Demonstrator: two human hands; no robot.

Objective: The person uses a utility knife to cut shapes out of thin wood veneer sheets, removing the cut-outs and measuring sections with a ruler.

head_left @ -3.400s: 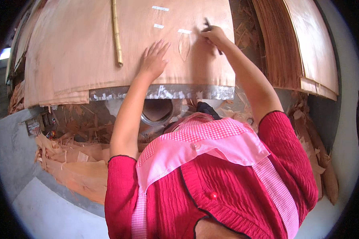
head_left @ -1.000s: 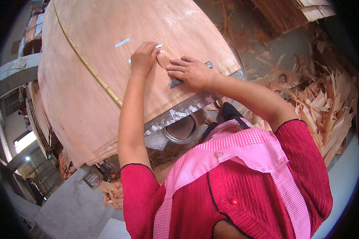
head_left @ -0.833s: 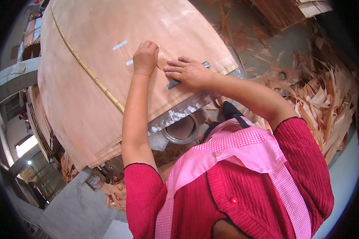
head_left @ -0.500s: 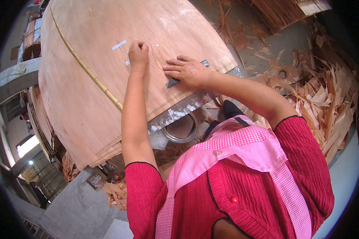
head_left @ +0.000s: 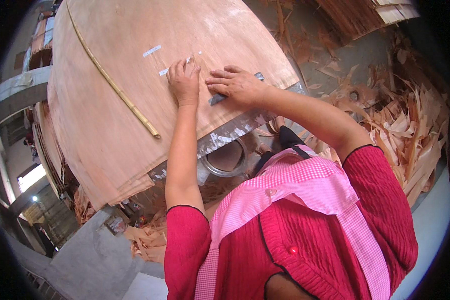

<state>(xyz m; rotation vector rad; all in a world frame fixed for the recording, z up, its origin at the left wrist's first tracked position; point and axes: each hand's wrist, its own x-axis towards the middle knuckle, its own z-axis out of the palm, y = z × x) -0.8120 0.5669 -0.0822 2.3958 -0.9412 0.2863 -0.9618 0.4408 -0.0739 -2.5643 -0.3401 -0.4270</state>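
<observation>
A broad, pale-brown wood veneer sheet spreads out in front of me on a stack. My left hand rests on it, fingers apart and tips pressing down beside a short white tape strip. Another white tape strip is stuck farther off to the left. To the right, my right hand lies with fingers stretched out over a dark, flat bar. Both ends of that bar stick out from under the palm, which hides its middle.
A thin bamboo stick lies across the sheet on the left. White scraps stick to the grey near edge. Below it stands a round, clear-rimmed container. Veneer offcuts pile up on the right, beside stacked veneer.
My left hand has moved a little right and gone from a closed fist to spread fingers on the sheet. The bamboo stick's near end is now uncovered. My right hand has hardly moved.
</observation>
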